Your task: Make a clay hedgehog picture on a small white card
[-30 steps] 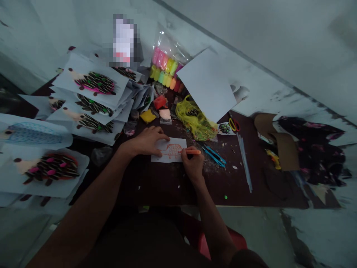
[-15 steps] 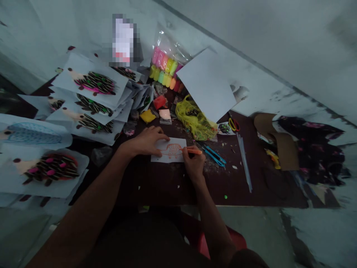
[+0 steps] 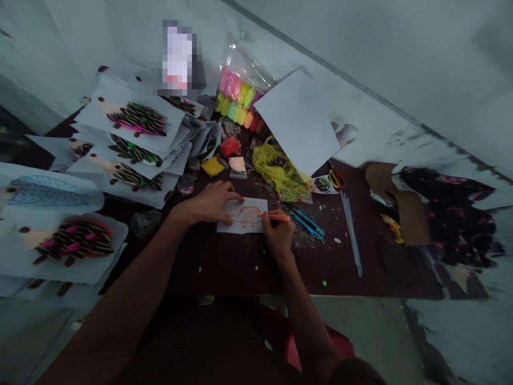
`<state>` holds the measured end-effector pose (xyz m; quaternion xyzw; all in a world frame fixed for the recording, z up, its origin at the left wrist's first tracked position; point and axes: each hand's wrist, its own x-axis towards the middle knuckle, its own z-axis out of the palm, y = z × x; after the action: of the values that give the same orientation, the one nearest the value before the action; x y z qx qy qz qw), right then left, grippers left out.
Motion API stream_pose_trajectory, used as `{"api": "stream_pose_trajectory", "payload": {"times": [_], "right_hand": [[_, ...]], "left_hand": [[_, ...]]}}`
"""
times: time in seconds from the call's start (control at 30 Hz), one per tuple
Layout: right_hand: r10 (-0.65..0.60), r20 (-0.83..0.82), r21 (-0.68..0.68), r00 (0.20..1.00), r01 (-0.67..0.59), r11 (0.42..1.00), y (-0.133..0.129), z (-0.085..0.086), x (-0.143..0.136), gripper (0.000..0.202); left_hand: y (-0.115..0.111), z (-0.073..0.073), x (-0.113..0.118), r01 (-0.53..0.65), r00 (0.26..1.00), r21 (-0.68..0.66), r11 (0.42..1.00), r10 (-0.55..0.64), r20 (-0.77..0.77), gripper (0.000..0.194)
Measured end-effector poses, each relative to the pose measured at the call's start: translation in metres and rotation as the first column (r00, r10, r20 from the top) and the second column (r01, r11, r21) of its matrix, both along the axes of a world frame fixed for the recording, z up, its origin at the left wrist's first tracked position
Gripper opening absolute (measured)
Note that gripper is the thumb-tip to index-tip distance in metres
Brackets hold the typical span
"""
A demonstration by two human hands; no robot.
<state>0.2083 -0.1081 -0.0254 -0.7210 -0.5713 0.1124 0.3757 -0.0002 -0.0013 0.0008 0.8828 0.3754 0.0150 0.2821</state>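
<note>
A small sheet of white paper (image 3: 224, 226) lies on the dark table, bearing an orange line drawing (image 3: 250, 214) of a four-legged animal with short strokes on its back. My left hand (image 3: 213, 202) lies flat with fingers spread over the sheet's left side. At the right edge of the paper, my right hand (image 3: 280, 232) is closed round an orange marker (image 3: 279, 217), whose tip rests by the animal's right end. A blue utility knife (image 3: 308, 223) lies just right of that hand.
Stacked papers with seed-covered hedgehogs (image 3: 138, 120) fill the left. Behind are clay pieces (image 3: 212, 167), a yellow plastic bag (image 3: 278, 171), a bag of colored clay (image 3: 236, 101) and a large white sheet (image 3: 298, 120). Scissors (image 3: 335, 179), clear sticks (image 3: 351, 235) and dark floral cloth (image 3: 449, 214) lie right.
My right hand and the marker have shifted only very slightly at the drawing's right end. My left hand stays in place on the paper.
</note>
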Motion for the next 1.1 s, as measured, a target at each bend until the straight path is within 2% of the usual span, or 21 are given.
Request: {"api": "stream_pose_trajectory", "payload": {"times": [0.3,0.47,0.8,1.1], "right_hand": [[-0.021,-0.046,0.028,0.999,0.022,0.999,0.0004,0.0016,-0.0010,0.028],[-0.067,-0.014,0.050,0.998,0.068,0.996,0.0005,0.0022,0.0010,0.029],[-0.058,0.034,0.047,0.998,0.056,0.997,-0.0001,0.0012,0.0021,0.029],[-0.032,0.004,0.047,0.999,0.032,0.998,-0.0004,0.0034,0.0014,0.028]], "left_hand": [[0.0005,-0.0013,-0.0002,0.004,1.000,0.005,1.000,-0.004,0.000,0.064],[0.0006,-0.0015,0.0000,0.006,1.000,0.003,1.000,-0.006,-0.006,0.064],[-0.0002,0.0011,0.0003,0.008,1.000,0.014,1.000,-0.008,-0.017,0.065],[0.0001,-0.0019,-0.0001,-0.002,1.000,0.012,1.000,0.002,-0.003,0.064]]}}
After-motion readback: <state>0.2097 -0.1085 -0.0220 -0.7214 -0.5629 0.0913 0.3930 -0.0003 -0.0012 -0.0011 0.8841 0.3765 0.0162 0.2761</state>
